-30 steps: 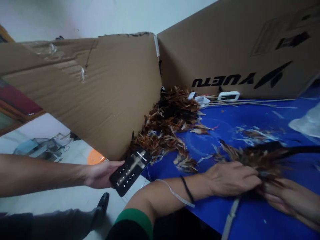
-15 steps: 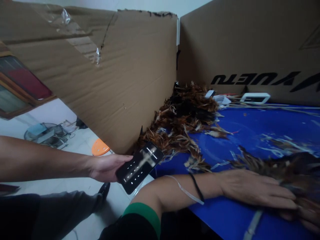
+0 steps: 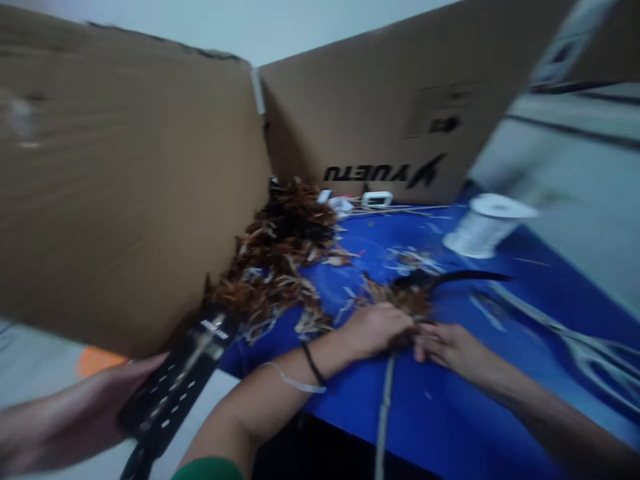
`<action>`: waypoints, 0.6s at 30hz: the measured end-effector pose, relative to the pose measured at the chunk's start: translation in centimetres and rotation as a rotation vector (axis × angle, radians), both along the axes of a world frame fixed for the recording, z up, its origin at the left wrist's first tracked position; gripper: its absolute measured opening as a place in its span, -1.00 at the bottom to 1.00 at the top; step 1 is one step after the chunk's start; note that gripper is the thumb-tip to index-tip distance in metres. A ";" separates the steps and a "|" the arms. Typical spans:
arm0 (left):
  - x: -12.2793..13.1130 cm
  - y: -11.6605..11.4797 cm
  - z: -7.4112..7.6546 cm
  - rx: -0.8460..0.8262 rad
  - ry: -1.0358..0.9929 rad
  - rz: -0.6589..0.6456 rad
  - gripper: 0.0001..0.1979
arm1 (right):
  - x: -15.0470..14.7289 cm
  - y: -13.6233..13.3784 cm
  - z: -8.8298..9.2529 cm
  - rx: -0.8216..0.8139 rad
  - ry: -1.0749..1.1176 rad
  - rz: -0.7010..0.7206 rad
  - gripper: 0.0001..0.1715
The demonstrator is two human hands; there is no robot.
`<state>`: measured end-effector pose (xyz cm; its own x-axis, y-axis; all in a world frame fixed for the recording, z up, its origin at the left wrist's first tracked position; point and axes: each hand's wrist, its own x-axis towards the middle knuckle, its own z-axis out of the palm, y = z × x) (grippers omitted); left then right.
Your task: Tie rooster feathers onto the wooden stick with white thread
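Note:
My left hand (image 3: 377, 330), with a black and a white band on its wrist, is closed around the top of a thin pale stick (image 3: 384, 413). Brown and dark feathers (image 3: 407, 297) stick out beyond the fingers, so it looks like a feather duster. My right hand (image 3: 447, 348) meets the left one there, fingers pinched at the base of the feathers. Motion blur and the fingers hide the exact grip. One long dark feather (image 3: 470, 275) curves out to the right.
A heap of brown feathers (image 3: 280, 260) lies against the cardboard wall (image 3: 150, 187) on the blue table (image 3: 450, 413). At right are a white spool (image 3: 483, 227) and scissors (image 3: 575, 340). Another person's hand (image 3: 100, 400) holds a phone (image 3: 175, 380) at left.
The view has swung right, bringing the spool, scissors and my right forearm into sight. My left hand has gone from lying stretched over the feathers to closed around the stick.

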<state>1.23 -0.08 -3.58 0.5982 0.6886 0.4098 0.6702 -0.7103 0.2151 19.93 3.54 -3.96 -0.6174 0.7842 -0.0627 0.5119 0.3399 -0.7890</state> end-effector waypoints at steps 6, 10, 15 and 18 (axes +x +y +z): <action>0.1 0.4 -0.2 -0.244 -0.310 0.120 -0.85 | -0.6 -0.8 1.1 -0.012 -0.052 -0.092 -0.67; 0.4 -0.1 1.2 -0.459 -0.428 0.160 -0.82 | -0.5 -2.2 2.0 0.010 -0.017 -0.181 -0.65; 0.5 -0.2 1.9 -0.469 -0.410 0.150 -0.83 | -0.4 -3.9 3.0 0.062 0.021 -0.221 -0.66; 0.4 -0.1 1.7 -0.438 -0.365 0.156 -0.83 | -0.5 -4.6 3.0 0.082 0.045 -0.251 -0.68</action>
